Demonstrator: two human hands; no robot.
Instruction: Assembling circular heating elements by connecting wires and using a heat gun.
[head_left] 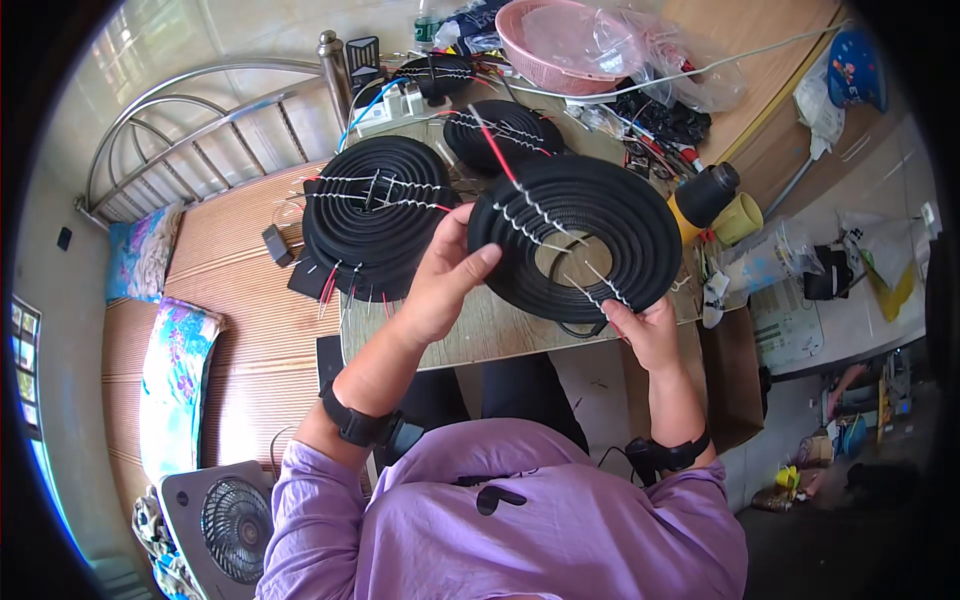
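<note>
- Fingers of the left hand (447,282) grasp a black ring coil (645,235) by its left rim; those of the right hand (652,332) grip its lower right rim, beside twisted wires (615,291).
- It is held just right of the frame's centre, open middle toward the camera.
- Likely step: turning or checking the wired coil; the next move seems to call for steady two-sided support, wire ends unsnagged.
- Leftward, a stacked coil (400,255) sits close; to the right, a yellow-and-black object (706,195) crowds the rim.
- Bare counter (490,335) shows near its front edge, lower centre.
</note>
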